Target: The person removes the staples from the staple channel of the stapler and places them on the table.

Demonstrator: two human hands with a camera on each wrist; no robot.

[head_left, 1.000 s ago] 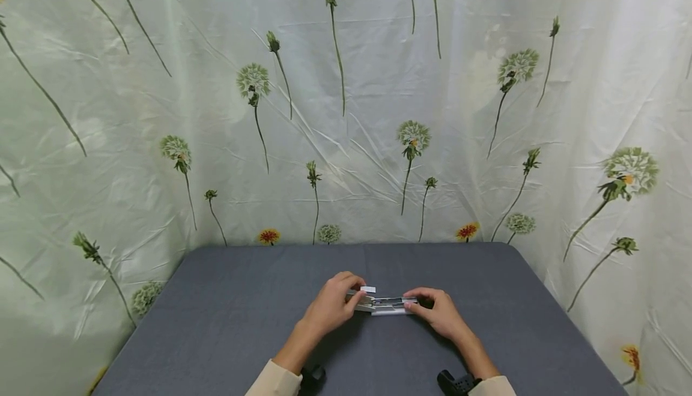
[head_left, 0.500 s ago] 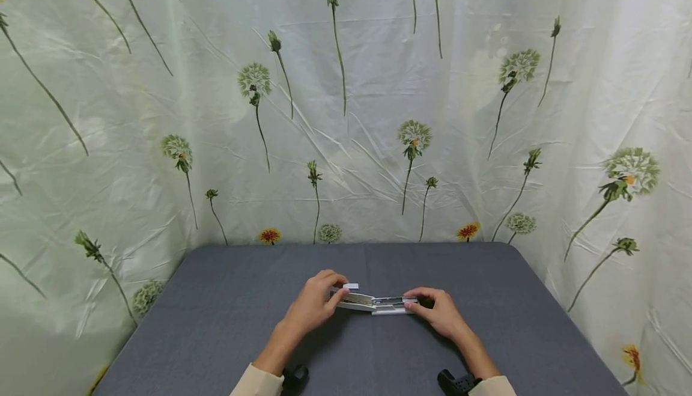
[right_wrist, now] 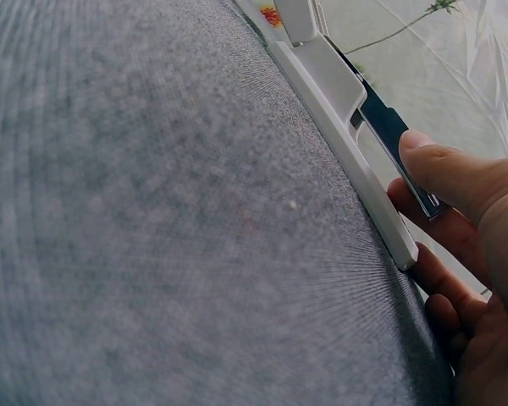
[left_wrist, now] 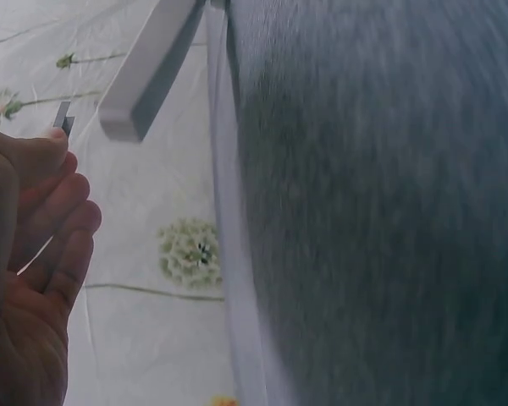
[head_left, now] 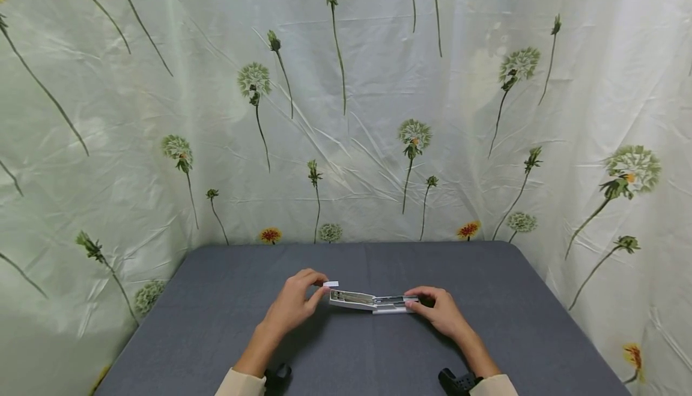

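A white stapler (head_left: 351, 301) lies opened out on the table, its upper arm (left_wrist: 148, 72) swung to the left and tilted up off the cloth. My left hand (head_left: 294, 301) pinches a small silvery strip (left_wrist: 65, 117) between thumb and forefinger, just left of the arm's end and apart from it. It looks like a strip of staples. At the other end, my right hand (head_left: 440, 312) holds the stapler's dark metal magazine (right_wrist: 389, 127), thumb on top. Its lower fingers (right_wrist: 444, 283) are by the tip of the white base (right_wrist: 347, 169).
Dark grey cloth covers the table (head_left: 378, 360). Behind it hangs a pale curtain (head_left: 357, 143) printed with dandelions. A black strap (head_left: 456, 381) sits on the right wrist, and another on the left.
My left hand has drawn away leftward with the small strip, uncovering the stapler's raised arm. My right hand and the base have stayed in place.
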